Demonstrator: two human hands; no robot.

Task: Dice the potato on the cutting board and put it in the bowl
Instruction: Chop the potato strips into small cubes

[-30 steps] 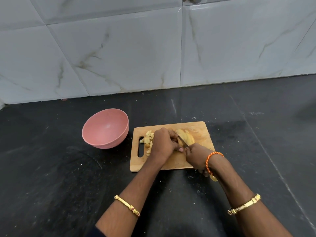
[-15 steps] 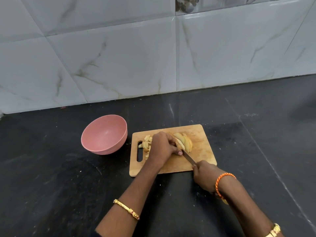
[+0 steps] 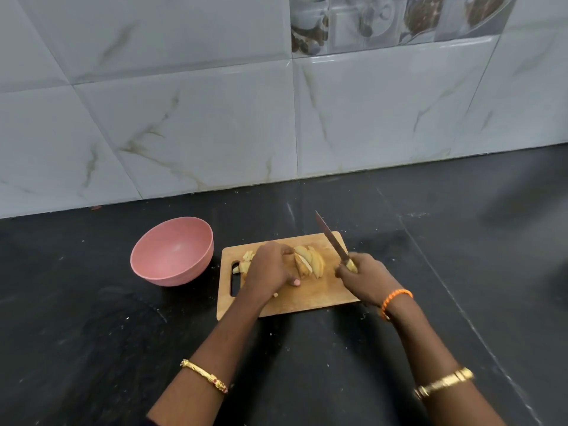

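A wooden cutting board [image 3: 319, 298] lies on the black counter. On it, sliced potato strips [image 3: 312, 262] sit bunched together, and my left hand [image 3: 272, 269] holds them from the left with curled fingers. A small pile of diced potato [image 3: 246, 262] lies behind that hand, near the board's handle slot. My right hand [image 3: 365, 279] grips the yellow handle of a knife [image 3: 332, 239], its blade lifted off the board and pointing up and away, to the right of the strips. An empty pink bowl [image 3: 172, 252] stands just left of the board.
The black counter [image 3: 92, 333] is dusted with small white specks. A tiled marble-pattern wall [image 3: 215, 118] rises along its back edge, close behind the bowl and board.
My right hand has lifted the knife out of the potato and swung it to the right, blade now raised. My left hand stays on the strips. The camera has tilted upward.
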